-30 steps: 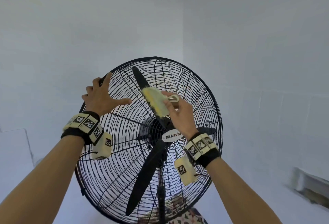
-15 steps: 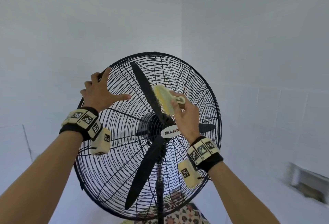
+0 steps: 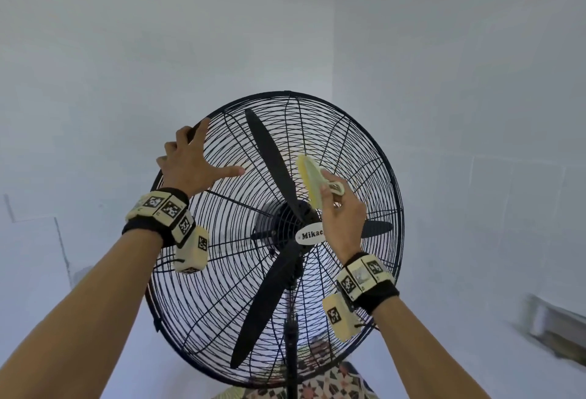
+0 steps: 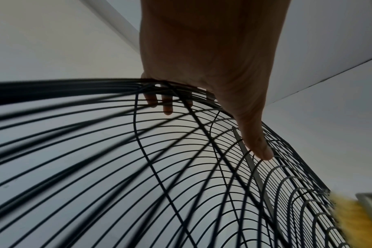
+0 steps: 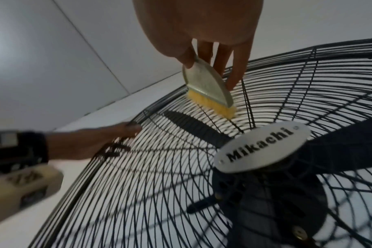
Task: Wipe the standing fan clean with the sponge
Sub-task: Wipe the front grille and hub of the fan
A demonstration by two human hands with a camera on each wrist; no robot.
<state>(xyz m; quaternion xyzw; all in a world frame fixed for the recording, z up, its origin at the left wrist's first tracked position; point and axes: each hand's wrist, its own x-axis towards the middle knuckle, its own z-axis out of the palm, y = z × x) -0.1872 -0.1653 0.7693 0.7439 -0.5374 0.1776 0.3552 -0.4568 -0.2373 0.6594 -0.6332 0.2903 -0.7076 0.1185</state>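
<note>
Now we are holding the sponge (image 3: 310, 179) in our right hand (image 3: 344, 214), thumb and fingers pinching its pale backing, and we are pressing its yellow face (image 5: 212, 104) against the wire grille (image 3: 364, 157) of the standing fan (image 3: 276, 240), just above the hub badge (image 5: 261, 147) that reads "Mikachi". Seen from the right wrist, the thumb is lying on one side of the backing and the fingers are reaching down the other side to the wires.

Our left hand (image 3: 193, 161) is gripping the upper left rim of the grille: the fingers (image 4: 168, 105) are curling over the rim and showing behind the wires, while the thumb (image 4: 257, 144) is lying stretched out along the front of the cage, pointing towards the sponge. Both wrists are wearing bands with black-and-white markers (image 3: 161, 205). Behind the grille, three dark blades (image 3: 269, 157) are standing still on the pole (image 3: 290, 344), which is rising in a corner between pale walls (image 3: 459, 81).
</note>
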